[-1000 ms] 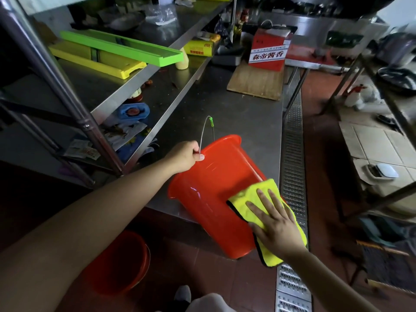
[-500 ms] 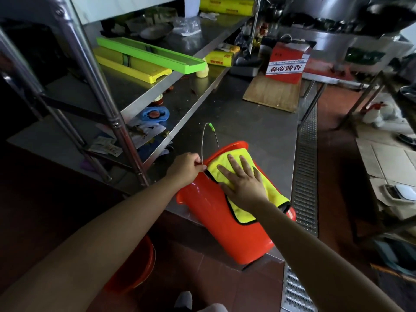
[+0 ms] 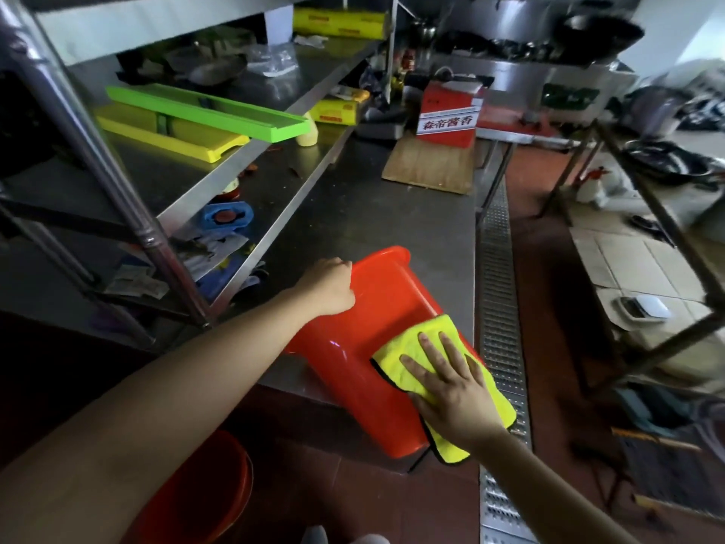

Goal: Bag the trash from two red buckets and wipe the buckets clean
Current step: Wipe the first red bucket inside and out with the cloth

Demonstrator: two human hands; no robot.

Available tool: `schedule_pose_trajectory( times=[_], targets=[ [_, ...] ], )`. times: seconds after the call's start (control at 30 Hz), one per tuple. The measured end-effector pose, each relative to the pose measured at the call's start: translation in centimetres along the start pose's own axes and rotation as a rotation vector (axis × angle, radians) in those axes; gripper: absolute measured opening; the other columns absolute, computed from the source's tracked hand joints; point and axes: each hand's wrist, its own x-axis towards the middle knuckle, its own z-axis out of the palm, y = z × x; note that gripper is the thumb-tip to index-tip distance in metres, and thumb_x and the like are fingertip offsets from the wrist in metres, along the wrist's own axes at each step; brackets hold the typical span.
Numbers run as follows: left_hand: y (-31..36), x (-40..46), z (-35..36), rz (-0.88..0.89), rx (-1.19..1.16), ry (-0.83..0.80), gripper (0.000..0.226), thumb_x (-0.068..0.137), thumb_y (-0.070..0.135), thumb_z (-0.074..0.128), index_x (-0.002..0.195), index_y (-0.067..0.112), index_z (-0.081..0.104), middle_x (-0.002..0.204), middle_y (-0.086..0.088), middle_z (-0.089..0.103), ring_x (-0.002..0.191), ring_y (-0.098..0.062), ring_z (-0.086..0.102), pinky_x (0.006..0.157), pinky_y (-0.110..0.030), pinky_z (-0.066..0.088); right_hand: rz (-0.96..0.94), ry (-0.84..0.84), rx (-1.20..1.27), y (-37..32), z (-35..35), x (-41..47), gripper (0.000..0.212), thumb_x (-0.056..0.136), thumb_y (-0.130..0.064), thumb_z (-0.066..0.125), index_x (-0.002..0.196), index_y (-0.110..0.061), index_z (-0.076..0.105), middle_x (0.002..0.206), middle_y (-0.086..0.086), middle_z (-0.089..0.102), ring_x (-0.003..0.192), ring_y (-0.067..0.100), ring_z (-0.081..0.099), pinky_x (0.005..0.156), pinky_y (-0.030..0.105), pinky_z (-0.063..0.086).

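A red bucket (image 3: 365, 331) lies tilted on its side at the front edge of the steel table (image 3: 392, 225), its mouth pointing away from me and its base overhanging the edge. My left hand (image 3: 329, 290) grips the bucket's rim on the left. My right hand (image 3: 447, 376) presses flat, fingers spread, on a yellow cloth (image 3: 396, 359) with a dark border, which lies on the bucket's outer wall toward its base. A second red bucket (image 3: 219, 492) stands on the floor at the lower left, partly hidden behind my left arm.
Steel shelves on the left hold green (image 3: 208, 111) and yellow (image 3: 172, 137) trays, a blue item (image 3: 225, 217) and papers. A wooden board (image 3: 431, 166) and a red box (image 3: 449, 111) sit at the table's far end. A metal floor grate (image 3: 498, 308) runs along the right.
My right hand has slid the yellow cloth from near the bucket's rim down toward its base. The wire handle seen above the rim earlier is out of sight now. My left hand stays on the rim.
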Motion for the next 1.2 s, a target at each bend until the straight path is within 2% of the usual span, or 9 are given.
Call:
schedule_pose_trajectory(
  times=[0.1, 0.23, 0.4, 0.5, 0.7, 0.83, 0.97, 1.07, 1.2],
  targets=[
    [2.5, 2.0, -0.3, -0.102, -0.224, 0.005, 0.056, 0.098, 0.037, 0.045, 0.148, 0.011, 0.036, 0.149, -0.013, 0.043, 0.135, -0.031, 0.043, 0.109, -0.042, 0.038, -0.024, -0.029, -0.013, -0.8, 0.1, -0.6, 0.068, 0.09, -0.054, 0.051, 0.153, -0.052, 0.024, 0.168, -0.01, 0.005, 0.155, 0.029, 0.006, 0.109, 0.059, 0.036],
    [5.1, 4.0, 0.2, -0.174, -0.364, 0.108, 0.052, 0.102, 0.04, 0.042, 0.145, 0.011, 0.043, 0.147, -0.013, 0.046, 0.134, -0.03, 0.044, 0.108, -0.04, 0.035, -0.028, -0.032, -0.03, -2.5, 0.2, -1.2, 0.07, 0.084, -0.052, 0.055, 0.15, -0.05, 0.032, 0.167, -0.008, 0.014, 0.153, 0.032, 0.016, 0.106, 0.059, 0.037],
    [5.8, 5.0, 0.8, -0.222, -0.565, 0.196, 0.03, 0.1, 0.028, 0.051, 0.119, 0.009, 0.066, 0.12, -0.013, 0.066, 0.112, -0.03, 0.06, 0.084, -0.027, 0.039, 0.044, 0.001, 0.02, -2.9, 0.2, -0.7, 0.066, 0.09, -0.053, 0.049, 0.151, -0.052, 0.026, 0.168, -0.011, 0.009, 0.154, 0.03, 0.012, 0.108, 0.059, 0.033],
    [5.4, 4.2, 0.9, -0.171, -0.706, 0.199, 0.029, 0.1, 0.021, 0.054, 0.122, 0.006, 0.065, 0.121, -0.014, 0.066, 0.113, -0.028, 0.059, 0.078, -0.017, 0.034, 0.15, 0.011, 0.073, -2.5, 0.1, 0.8, 0.07, 0.091, -0.049, 0.051, 0.152, -0.056, 0.017, 0.167, -0.016, -0.001, 0.155, 0.027, 0.0, 0.114, 0.06, 0.026],
    [2.7, 0.0, 2.9, -0.191, -0.992, 0.128, 0.036, 0.099, 0.018, 0.054, 0.132, 0.004, 0.057, 0.132, -0.014, 0.058, 0.121, -0.025, 0.055, 0.099, -0.027, 0.04, 0.261, 0.005, 0.046, -1.1, -0.5, 5.5, 0.072, 0.09, -0.054, 0.047, 0.151, -0.059, 0.008, 0.166, -0.02, -0.007, 0.154, 0.021, -0.01, 0.116, 0.061, 0.02],
    [0.4, -1.2, 3.8, -0.212, -0.996, 0.047, 0.038, 0.1, 0.023, 0.052, 0.136, 0.012, 0.052, 0.136, -0.01, 0.054, 0.123, -0.024, 0.052, 0.101, -0.031, 0.041, 0.195, -0.014, -0.016, -1.1, -0.6, 8.0, 0.073, 0.091, -0.057, 0.047, 0.152, -0.057, 0.007, 0.167, -0.018, -0.008, 0.154, 0.023, -0.012, 0.116, 0.061, 0.017],
    [0.1, -0.1, 2.1, -0.182, -1.0, 0.002, 0.034, 0.095, 0.004, 0.054, 0.129, 0.003, 0.056, 0.132, -0.015, 0.056, 0.122, -0.026, 0.053, 0.083, -0.016, 0.038, 0.177, 0.026, -0.109, -2.3, 0.0, 7.9, 0.069, 0.093, -0.066, 0.039, 0.155, -0.051, 0.012, 0.168, -0.011, -0.001, 0.155, 0.029, -0.005, 0.114, 0.062, 0.023],
    [1.9, 1.4, -0.4, -0.052, -0.925, -0.026, 0.035, 0.098, 0.016, 0.054, 0.132, 0.009, 0.058, 0.134, -0.008, 0.057, 0.119, -0.014, 0.054, 0.079, -0.002, 0.036, 0.135, 0.049, -0.145, -3.4, 0.6, 7.4, 0.065, 0.097, -0.067, 0.031, 0.156, -0.047, 0.015, 0.169, -0.007, 0.002, 0.155, 0.033, -0.002, 0.114, 0.063, 0.023],
    [4.0, 3.2, -1.6, 0.019, -0.778, -0.077, 0.039, 0.1, 0.023, 0.054, 0.136, 0.008, 0.056, 0.139, -0.009, 0.055, 0.127, -0.018, 0.051, 0.102, -0.017, 0.033, 0.075, 0.056, -0.177, -5.2, 1.2, 7.2, 0.064, 0.099, -0.061, 0.036, 0.157, -0.043, 0.018, 0.169, -0.004, 0.002, 0.154, 0.035, -0.004, 0.118, 0.064, 0.017]
  ],
)
